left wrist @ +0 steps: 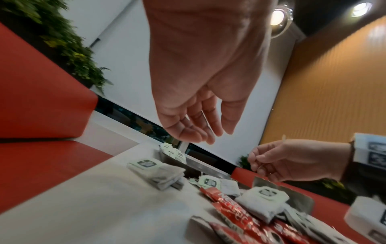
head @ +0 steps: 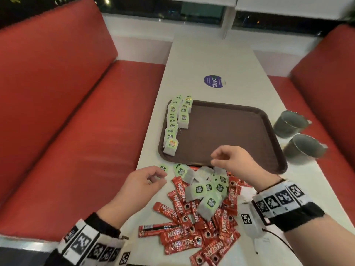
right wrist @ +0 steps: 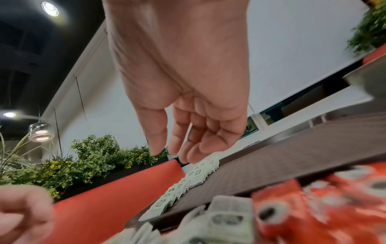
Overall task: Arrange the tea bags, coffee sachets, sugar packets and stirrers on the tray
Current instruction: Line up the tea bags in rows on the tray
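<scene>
Evidently between picks, both the left hand (head: 143,180) and right hand (head: 233,162) hover loosely curled and empty above the heaped green-tagged paper tea bags (head: 206,191), ready to extend the rows on the brown plastic tray (head: 230,131) beyond.

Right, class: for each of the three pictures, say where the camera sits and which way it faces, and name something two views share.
Head: worn on the head, looking forward and down at the table, tray and both hands.
Left wrist: low under the left hand, looking along its fingers; right hand beyond.
Right wrist: under the right hand, facing the tray's tea bags.
Shared: the tea bag rows, the red sachets.
</scene>
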### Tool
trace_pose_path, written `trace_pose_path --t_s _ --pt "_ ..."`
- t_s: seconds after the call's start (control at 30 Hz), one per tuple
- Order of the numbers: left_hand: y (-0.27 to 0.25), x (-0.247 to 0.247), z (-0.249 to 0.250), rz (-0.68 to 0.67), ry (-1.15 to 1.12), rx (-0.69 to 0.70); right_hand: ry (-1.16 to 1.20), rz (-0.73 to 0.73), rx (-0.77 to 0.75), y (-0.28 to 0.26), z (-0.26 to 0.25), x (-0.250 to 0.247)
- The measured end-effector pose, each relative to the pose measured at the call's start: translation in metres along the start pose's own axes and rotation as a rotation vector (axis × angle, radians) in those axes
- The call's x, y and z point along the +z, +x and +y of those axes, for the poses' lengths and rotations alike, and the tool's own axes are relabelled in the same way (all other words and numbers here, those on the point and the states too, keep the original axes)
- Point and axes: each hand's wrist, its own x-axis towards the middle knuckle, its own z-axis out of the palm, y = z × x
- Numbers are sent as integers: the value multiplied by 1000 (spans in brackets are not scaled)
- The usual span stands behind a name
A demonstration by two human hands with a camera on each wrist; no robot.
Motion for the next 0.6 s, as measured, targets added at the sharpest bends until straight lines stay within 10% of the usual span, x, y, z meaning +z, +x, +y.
trace_pose_path --t_s 0.3,0.6 --pt "40 56 36 -410 515 239 -431 -83 -26 -66 29 26" --pt "35 79 38 -376 621 299 -641 -30 -93 -65 31 46"
